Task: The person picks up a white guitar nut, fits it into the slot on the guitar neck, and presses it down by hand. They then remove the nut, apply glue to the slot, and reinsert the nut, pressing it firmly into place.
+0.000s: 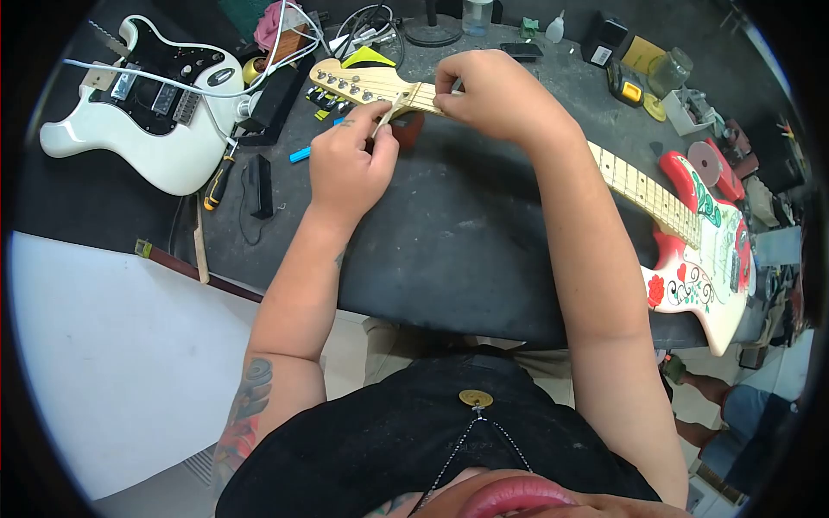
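An electric guitar (643, 186) lies across the bench, headstock at the upper left and painted white-and-red body at the right. Between the thumb and fingers of my left hand (350, 164) is a thin pale strip (389, 115), slanting beside the nut end of the neck. My right hand (501, 95) bends over the first frets, its fingers curled down at the strings. Whatever its fingertips pinch there is too small to make out. Tuning pegs line the headstock (345, 82). My right forearm hides the middle of the neck.
A white guitar body (164, 104) with a black pickguard lies at the left, a cable across it. Near it are a screwdriver (219, 180) and a black box (259, 186). A yellow-black tool (625, 84) and a glass jar (671, 71) stand at the back right. Another person's legs (725, 414) show at lower right.
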`<action>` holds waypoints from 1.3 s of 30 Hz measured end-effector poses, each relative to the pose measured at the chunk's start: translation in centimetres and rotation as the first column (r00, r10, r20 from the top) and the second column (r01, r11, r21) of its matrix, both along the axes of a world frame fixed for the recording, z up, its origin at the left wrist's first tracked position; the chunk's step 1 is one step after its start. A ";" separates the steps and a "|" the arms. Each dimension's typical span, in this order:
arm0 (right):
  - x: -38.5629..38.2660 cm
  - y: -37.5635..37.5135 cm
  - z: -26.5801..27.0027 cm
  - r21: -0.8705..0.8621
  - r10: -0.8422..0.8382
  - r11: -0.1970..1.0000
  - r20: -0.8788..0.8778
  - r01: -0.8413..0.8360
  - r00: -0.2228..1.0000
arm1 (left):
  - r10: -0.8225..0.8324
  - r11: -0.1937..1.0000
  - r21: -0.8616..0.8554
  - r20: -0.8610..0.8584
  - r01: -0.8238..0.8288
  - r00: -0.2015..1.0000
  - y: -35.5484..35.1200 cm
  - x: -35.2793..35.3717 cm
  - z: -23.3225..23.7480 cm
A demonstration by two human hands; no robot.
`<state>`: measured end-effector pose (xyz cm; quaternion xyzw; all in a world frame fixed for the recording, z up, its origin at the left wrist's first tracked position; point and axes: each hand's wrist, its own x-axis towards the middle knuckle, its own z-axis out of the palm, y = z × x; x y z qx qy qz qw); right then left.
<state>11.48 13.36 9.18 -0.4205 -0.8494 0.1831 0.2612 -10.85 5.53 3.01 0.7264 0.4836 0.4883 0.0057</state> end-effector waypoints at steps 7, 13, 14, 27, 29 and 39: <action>-1.1 0.4 -1.1 0.090 -0.066 0.994 0.128 0.055 0.990 | 0.014 0.999 0.033 -0.024 -0.014 1.000 0.1 -0.3 0.3; -1.1 0.3 -0.8 0.034 -0.135 0.990 0.036 0.134 0.990 | 0.007 0.999 0.033 0.020 -0.007 1.000 0.3 -0.7 0.5; -1.1 0.4 -0.6 0.006 -0.131 0.991 0.040 0.130 0.991 | -0.003 1.000 0.029 0.045 0.002 0.999 0.3 -0.7 0.5; -2.1 2.5 -1.6 0.003 -0.145 0.989 0.251 0.149 0.957 | -0.008 1.000 -0.020 0.052 0.009 0.999 0.3 -0.9 0.9; -1.9 2.4 -1.4 -0.058 -0.133 0.987 0.240 0.151 0.962 | -0.037 0.999 0.016 0.038 0.036 0.999 0.5 -1.0 0.7; -0.3 0.8 2.1 -0.106 -0.127 0.984 0.137 0.142 0.982 | -0.004 1.000 -0.028 0.089 0.007 0.996 0.7 -0.9 0.8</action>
